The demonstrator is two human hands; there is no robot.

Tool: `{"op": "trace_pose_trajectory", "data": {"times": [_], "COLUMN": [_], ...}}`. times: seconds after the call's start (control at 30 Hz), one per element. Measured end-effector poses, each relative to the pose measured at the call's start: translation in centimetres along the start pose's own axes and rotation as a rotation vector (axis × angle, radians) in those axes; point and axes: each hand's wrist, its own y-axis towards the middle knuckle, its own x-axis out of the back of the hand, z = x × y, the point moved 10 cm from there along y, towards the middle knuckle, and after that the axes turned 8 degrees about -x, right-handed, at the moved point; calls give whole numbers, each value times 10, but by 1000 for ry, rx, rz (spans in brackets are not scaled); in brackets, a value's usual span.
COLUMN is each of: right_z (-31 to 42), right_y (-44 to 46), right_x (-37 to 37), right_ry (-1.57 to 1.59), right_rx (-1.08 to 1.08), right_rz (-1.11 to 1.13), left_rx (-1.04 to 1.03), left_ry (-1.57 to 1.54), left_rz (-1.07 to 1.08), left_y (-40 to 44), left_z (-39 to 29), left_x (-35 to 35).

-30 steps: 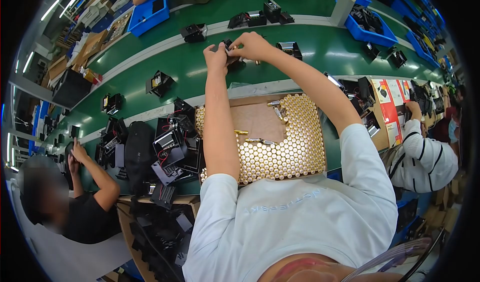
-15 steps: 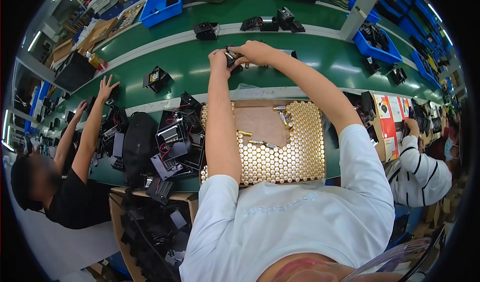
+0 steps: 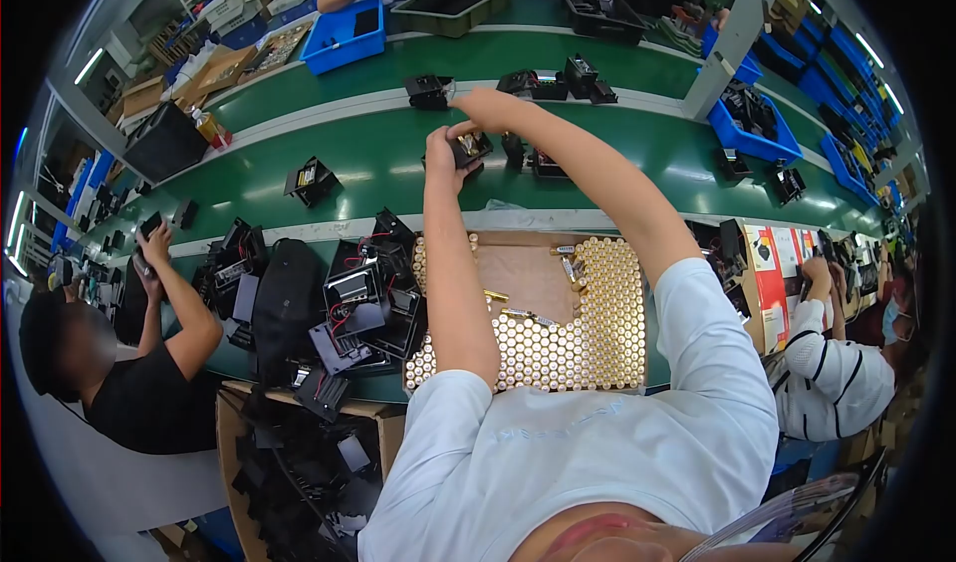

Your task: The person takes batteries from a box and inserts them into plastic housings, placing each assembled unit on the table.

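Over the green bench, my left hand (image 3: 442,154) is closed around a black battery case (image 3: 470,148) with cells showing inside. My right hand (image 3: 490,110) reaches across just above that case, its visible fingers apart; whether a fingertip touches the case is hard to tell. Several black cases with batteries, such as an upright pair (image 3: 580,76), stand along the rail beyond my hands. Beneath my forearms lies a shallow carton (image 3: 518,263) packed with upright gold-ended batteries (image 3: 558,358), a few loose ones lying on their sides.
Left of the carton is a pile of black cases with red wires (image 3: 363,298), beside a black bag (image 3: 287,298). A single case (image 3: 311,181) sits on the green belt (image 3: 378,164). Blue bins (image 3: 344,36) stand farther off. Co-workers sit on both sides and across.
My right hand has lifted off the case and shifted up and left, while my left hand keeps hold. The co-worker at left has drawn their arm back and now holds a black part.
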Motion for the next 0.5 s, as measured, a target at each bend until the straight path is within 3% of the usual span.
{"op": "trace_pose_trajectory", "data": {"times": [0.03, 0.13, 0.23, 0.4, 0.5], "right_z": [-1, -29, -30, -40, -33], "right_y": [3, 1, -15, -19, -20], "right_x": [0, -10, -17, -49, -53], "right_ry": [-12, 337, 343, 695, 578], "right_rx": [-24, -372, -451, -558, -542], "right_rz": [-5, 239, 343, 339, 250], "left_rx": [0, -7, -74, -159, -167], "left_ry": [-17, -84, 34, 206, 366], "left_rz": [-17, -44, -85, -79, -142], "left_y": [1, 1, -10, -12, -16], "left_z": [0, -5, -18, -25, -26], "left_x": [3, 11, 12, 13, 17]}}
